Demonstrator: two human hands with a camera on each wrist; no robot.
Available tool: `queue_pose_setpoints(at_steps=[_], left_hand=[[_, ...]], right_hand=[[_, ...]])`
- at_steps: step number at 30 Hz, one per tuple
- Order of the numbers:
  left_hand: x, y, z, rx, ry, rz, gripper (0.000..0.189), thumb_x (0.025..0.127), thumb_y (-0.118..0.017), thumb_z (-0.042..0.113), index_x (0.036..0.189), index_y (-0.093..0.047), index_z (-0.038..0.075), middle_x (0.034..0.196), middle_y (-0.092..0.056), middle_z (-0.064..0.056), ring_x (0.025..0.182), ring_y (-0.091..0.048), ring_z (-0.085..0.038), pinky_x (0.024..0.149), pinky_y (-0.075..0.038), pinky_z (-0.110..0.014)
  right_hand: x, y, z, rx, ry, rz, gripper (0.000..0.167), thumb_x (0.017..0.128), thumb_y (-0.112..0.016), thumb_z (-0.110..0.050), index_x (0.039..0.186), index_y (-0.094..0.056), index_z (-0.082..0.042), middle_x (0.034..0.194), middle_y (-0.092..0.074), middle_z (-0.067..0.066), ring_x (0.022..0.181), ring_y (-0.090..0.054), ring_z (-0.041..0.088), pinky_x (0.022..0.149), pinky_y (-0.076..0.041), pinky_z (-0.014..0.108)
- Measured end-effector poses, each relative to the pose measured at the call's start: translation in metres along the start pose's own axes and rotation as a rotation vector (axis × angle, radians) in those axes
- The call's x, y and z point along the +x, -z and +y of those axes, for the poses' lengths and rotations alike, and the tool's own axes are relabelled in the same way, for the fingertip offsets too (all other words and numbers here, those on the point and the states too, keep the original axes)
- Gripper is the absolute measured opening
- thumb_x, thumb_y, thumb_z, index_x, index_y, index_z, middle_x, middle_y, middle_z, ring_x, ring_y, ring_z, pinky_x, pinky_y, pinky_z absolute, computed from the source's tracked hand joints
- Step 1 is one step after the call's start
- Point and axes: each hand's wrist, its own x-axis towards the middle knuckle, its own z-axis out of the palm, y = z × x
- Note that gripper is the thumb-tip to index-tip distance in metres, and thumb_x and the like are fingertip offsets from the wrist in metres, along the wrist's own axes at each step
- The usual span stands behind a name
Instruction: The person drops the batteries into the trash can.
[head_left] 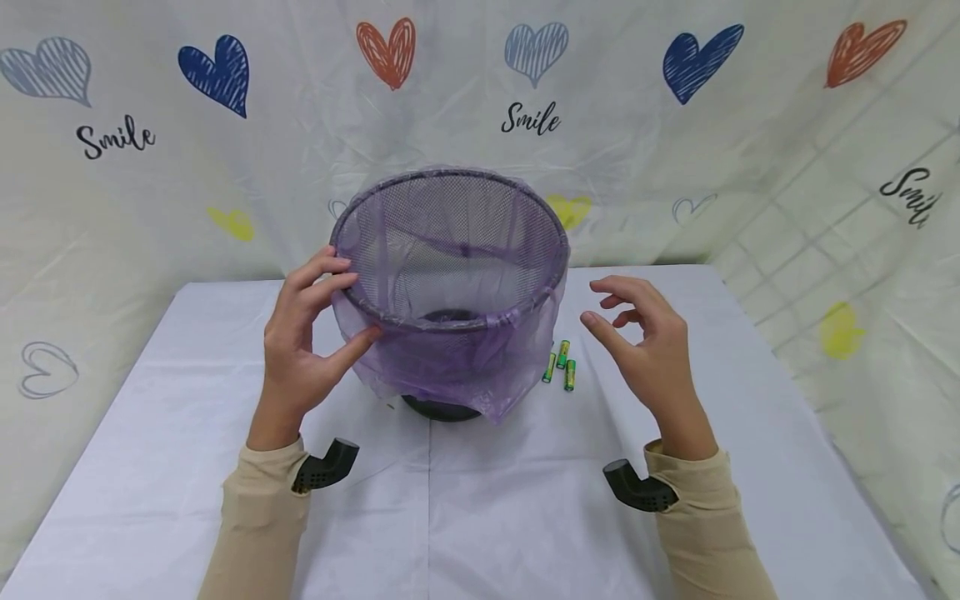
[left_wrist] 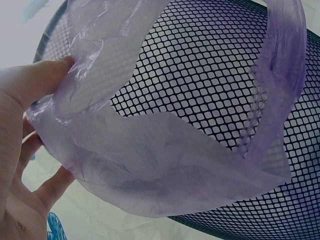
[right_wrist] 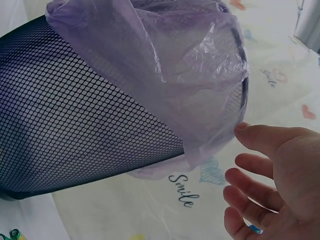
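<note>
A dark mesh wastebasket stands on the table. A translucent purple plastic bag lines it, folded over the rim and hanging unevenly down the outside. My left hand grips the left side of the bagged rim, its thumb on the outside and the fingers reaching over the edge. To the right, my right hand is held apart from the basket in the head view, fingers loosely bent and nothing in them. The right wrist view also shows the bag draped over the mesh.
Green batteries lie on the table just right of the basket. A white cloth covers the table. Behind it hangs a pale backdrop printed with hearts and the word Smile. Each wrist carries a small black camera.
</note>
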Motion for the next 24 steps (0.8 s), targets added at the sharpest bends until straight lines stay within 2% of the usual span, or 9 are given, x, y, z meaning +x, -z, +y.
queue_pose_setpoints(at_steps=[11, 18, 24], left_hand=[[-0.001, 0.001, -0.001, 0.002, 0.003, -0.001, 0.058, 0.080, -0.080, 0.029, 0.109, -0.059, -0.017, 0.123, -0.055, -0.026, 0.135, -0.044, -0.038, 0.101, -0.051, -0.025], [-0.001, 0.001, -0.001, 0.000, 0.001, 0.002, 0.057, 0.080, -0.080, 0.028, 0.110, -0.059, -0.017, 0.123, -0.056, -0.025, 0.135, -0.044, -0.038, 0.101, -0.051, -0.025], [-0.001, 0.001, -0.002, 0.000, -0.005, -0.007, 0.057, 0.079, -0.080, 0.025, 0.111, -0.059, -0.017, 0.123, -0.054, -0.028, 0.135, -0.043, -0.039, 0.101, -0.051, -0.026]], right_hand=[[-0.008, 0.004, 0.012, -0.056, -0.019, -0.025, 0.038, 0.079, -0.076, 0.000, 0.115, -0.068, -0.008, 0.113, -0.067, 0.006, 0.094, -0.058, 0.003, 0.073, -0.047, 0.013], [-0.013, 0.005, 0.019, -0.085, -0.037, -0.063, 0.037, 0.080, -0.076, -0.004, 0.115, -0.068, -0.011, 0.112, -0.068, 0.004, 0.093, -0.058, 0.002, 0.073, -0.047, 0.013], [-0.016, 0.005, 0.025, -0.108, -0.048, -0.065, 0.035, 0.082, -0.076, -0.007, 0.115, -0.068, -0.012, 0.112, -0.068, 0.003, 0.093, -0.058, 0.002, 0.073, -0.047, 0.012]])
